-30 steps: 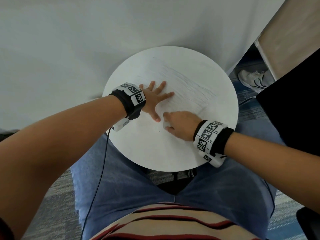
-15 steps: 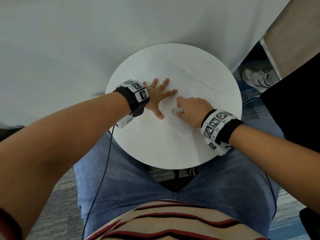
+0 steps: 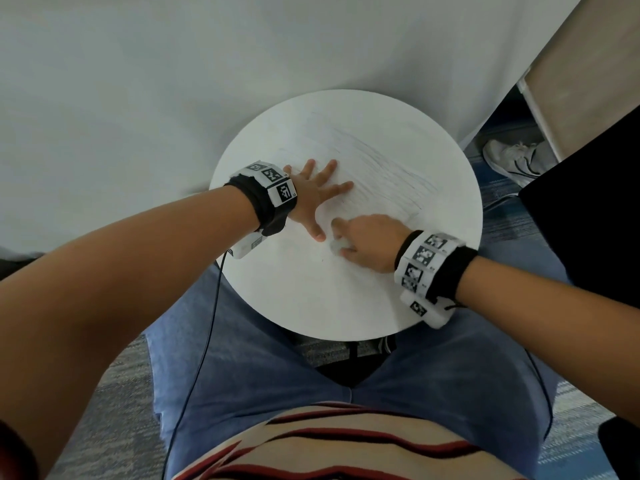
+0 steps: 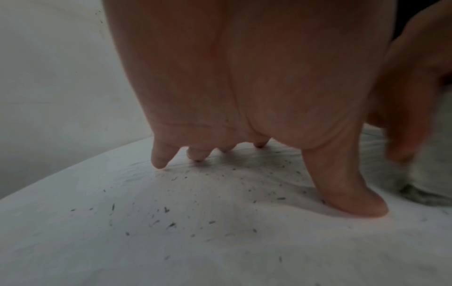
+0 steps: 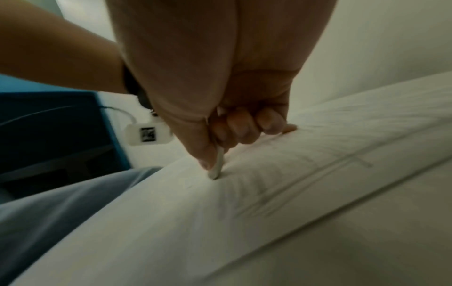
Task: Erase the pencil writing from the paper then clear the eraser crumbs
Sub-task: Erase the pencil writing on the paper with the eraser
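A white sheet of paper [image 3: 377, 174] with faint pencil lines lies on the round white table [image 3: 311, 306]. My left hand [image 3: 313, 197] lies flat on the paper with fingers spread, pressing it down. My right hand [image 3: 363, 242] pinches a small white eraser [image 3: 336, 247] between thumb and fingers, its tip touching the paper just right of my left thumb. In the right wrist view the eraser [image 5: 217, 166] meets the paper beside the pencil lines [image 5: 305, 174]. Dark eraser crumbs [image 4: 171, 222] are scattered over the paper in the left wrist view.
The small round table stands over my lap, against a white wall [image 3: 173, 81]. A white shoe [image 3: 512, 161] lies on the floor at the right, beside a dark object [image 3: 588, 209]. A cable [image 3: 207, 323] hangs from my left wrist.
My right hand with the eraser rubbed away from me and then back toward me across the paper. My left hand stayed flat in place.
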A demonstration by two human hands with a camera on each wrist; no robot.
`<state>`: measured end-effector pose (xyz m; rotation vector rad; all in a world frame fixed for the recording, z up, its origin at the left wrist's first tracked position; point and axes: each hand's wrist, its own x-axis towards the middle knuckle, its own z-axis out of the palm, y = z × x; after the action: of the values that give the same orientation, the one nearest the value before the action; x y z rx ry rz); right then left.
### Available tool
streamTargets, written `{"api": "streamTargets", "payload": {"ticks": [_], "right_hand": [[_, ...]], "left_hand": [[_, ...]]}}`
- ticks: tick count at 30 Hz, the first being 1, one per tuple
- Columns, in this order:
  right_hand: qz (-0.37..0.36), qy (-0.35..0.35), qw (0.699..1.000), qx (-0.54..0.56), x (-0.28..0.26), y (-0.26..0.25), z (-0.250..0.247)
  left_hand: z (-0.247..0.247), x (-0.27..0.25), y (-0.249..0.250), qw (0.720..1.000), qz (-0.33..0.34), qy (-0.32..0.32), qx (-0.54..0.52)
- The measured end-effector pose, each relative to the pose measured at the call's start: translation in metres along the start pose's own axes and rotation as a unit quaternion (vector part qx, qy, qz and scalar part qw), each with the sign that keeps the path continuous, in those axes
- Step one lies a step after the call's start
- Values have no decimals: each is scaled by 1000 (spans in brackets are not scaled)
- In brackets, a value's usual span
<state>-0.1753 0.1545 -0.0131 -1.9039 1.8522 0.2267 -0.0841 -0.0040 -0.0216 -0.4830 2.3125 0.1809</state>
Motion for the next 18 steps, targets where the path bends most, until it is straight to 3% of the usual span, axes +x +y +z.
{"api": "streamTargets", "payload": {"ticks": [4, 8, 10, 13, 15, 18], "right_hand": [[96, 80, 992, -35, 6, 22, -9], [7, 20, 1000, -23, -6, -5, 8], [22, 8, 999, 21, -4, 5, 3], [92, 71, 993, -7, 3, 23, -4], [78, 75, 993, -53, 1, 12, 2], [11, 2, 1000, -13, -9, -6, 11]], "left_hand": [[-2, -1, 1, 1000, 3, 5, -5], [-1, -1, 0, 1000, 2, 2, 5], [-1, -1, 0, 1000, 2, 0, 5], [-1, 0, -1, 1000, 3, 5, -7], [-1, 0, -2, 1000, 2, 6, -5], [1, 1, -1, 1000, 4, 4, 4]]}}
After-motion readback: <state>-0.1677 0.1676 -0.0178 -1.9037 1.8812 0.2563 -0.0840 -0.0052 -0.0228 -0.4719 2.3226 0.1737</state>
